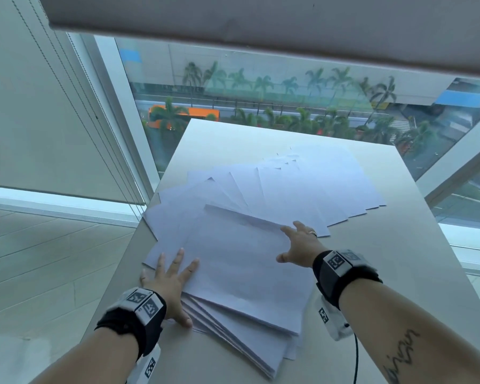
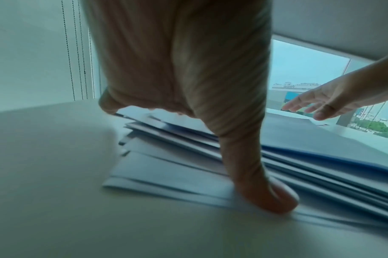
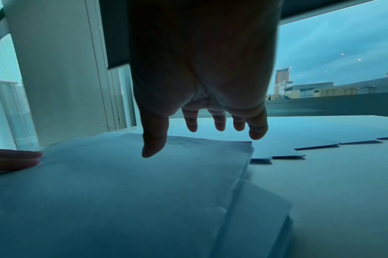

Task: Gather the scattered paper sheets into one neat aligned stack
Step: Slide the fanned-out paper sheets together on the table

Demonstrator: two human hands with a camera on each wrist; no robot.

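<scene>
right now a loose heap of white rectangular paper sheets (image 1: 241, 261) lies on the pale beige flat worktop (image 1: 394, 273), its near edges stepped and uneven, the lower sheets sticking out toward the person and to the left. farther along the worktop a second group, a fanned row of white paper sheets (image 1: 302, 189), spreads out overlapping toward the far right corner, each sheet turned a little against the next. the heap partly covers the near end of that fan.

the left hand (image 1: 169, 284) lies flat with its fingers spread, palm down on the left side of the heap, fingertips pointing away from the person. in the left wrist view its thumb (image 2: 261, 188) presses down on the near edges of the lower sheets where they meet the worktop, and that picture is blurred. the right hand (image 1: 299, 245) is also spread and relaxed, holding nothing, at the far right corner of the top sheet. in the right wrist view its fingers (image 3: 219, 122) hang downward just above that corner; whether they touch the paper i cannot tell. a ring (image 1: 313, 233) sits on one finger of the right hand.

both wrists carry black straps with white marker blocks (image 1: 143, 302), and a thin black cable (image 1: 356, 356) runs from the right one. behind the worktop a big glass window (image 1: 261, 87) shows palm trees and a road, with a grey roller blind (image 1: 233, 20) partly lowered above it.
</scene>
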